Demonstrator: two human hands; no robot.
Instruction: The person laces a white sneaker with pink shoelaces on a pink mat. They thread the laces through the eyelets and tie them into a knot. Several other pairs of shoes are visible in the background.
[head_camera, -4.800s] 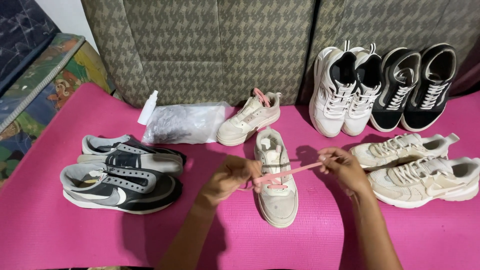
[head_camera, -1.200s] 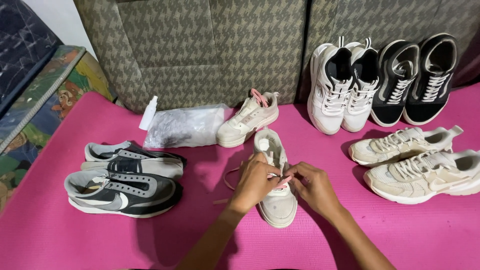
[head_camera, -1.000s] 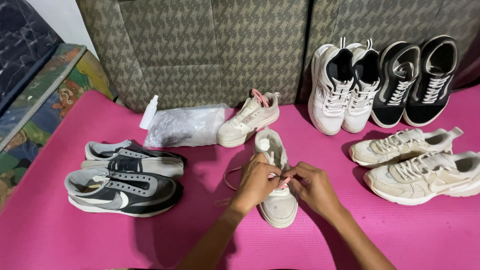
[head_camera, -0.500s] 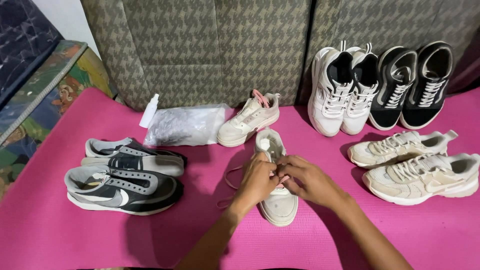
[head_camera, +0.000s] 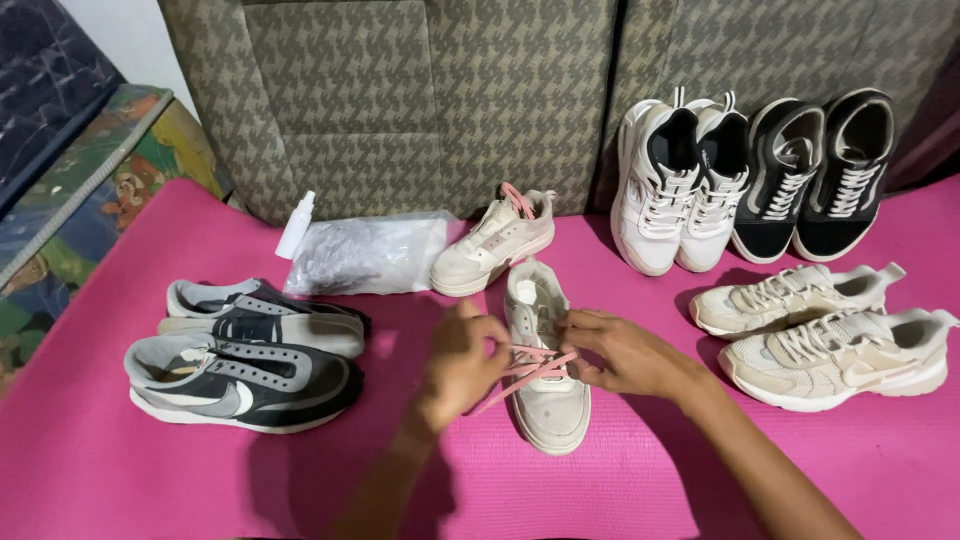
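Observation:
A cream sneaker (head_camera: 548, 400) lies toe toward me on the pink mat (head_camera: 620, 490), with a pink lace (head_camera: 530, 365) running across its eyelets. My left hand (head_camera: 462, 360) pinches the lace on the shoe's left side. My right hand (head_camera: 622, 352) grips the lace on the right side, fingers over the tongue area. Its matching cream sneaker (head_camera: 492, 243) with pink laces lies just behind, tilted on its side.
Two grey-and-black sneakers (head_camera: 245, 370) sit at the left. A clear plastic bag (head_camera: 365, 255) and a small white bottle (head_camera: 296, 224) lie behind them. White sneakers (head_camera: 680, 180), black sneakers (head_camera: 815, 175) and beige sneakers (head_camera: 830, 330) stand at the right. A patterned sofa (head_camera: 400, 90) backs the mat.
Both hands stay on the cream sneaker; they have drawn slightly apart and the pink lace now shows crossed between them over the eyelets.

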